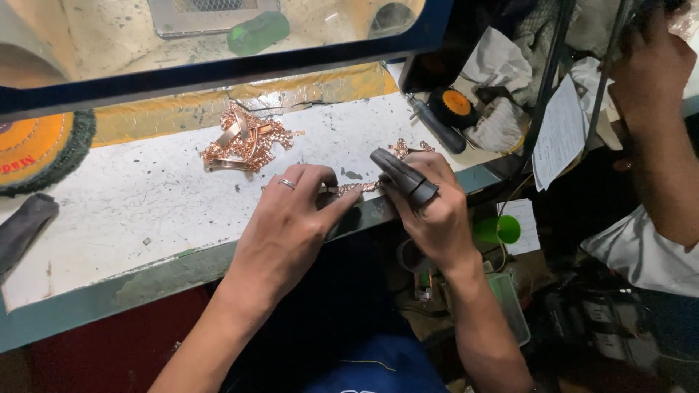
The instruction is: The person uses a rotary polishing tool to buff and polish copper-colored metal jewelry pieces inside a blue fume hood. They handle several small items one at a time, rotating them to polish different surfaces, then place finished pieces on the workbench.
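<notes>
Two bare hands meet at the near edge of a scuffed white worktop [145,211], and between them runs a thin rose-gold chain [357,188], stretched level so that its links lie flat along the bench lip. The left hand [291,218], a plain ring [287,183] on one finger, is partly curled with its fingers pressed down on the chain's left end, apparently pinning it so that it cannot slide. The right hand [429,204] is closed round the chain's other end; dark, ribbed protective sleeves [404,175] cover its forefinger and thumb, which suggests a guard against heat or abrasion, and whether the fingertips beneath truly pinch the metal cannot be told. A few more links [408,148] show just beyond that hand. Farther back and to the left lies a tangled heap of coppery chains and flat bands [244,142], shiny and loosely piled, kept well apart from the piece in hand. At the far left edge sits a round stitched cloth buffing wheel [36,149], orange in the middle with a dark fuzzy rim. A green cylinder [258,33] rests behind a blue-framed clear guard [218,73]. To the far right, another person's raised arm [655,109] reaches upward.
</notes>
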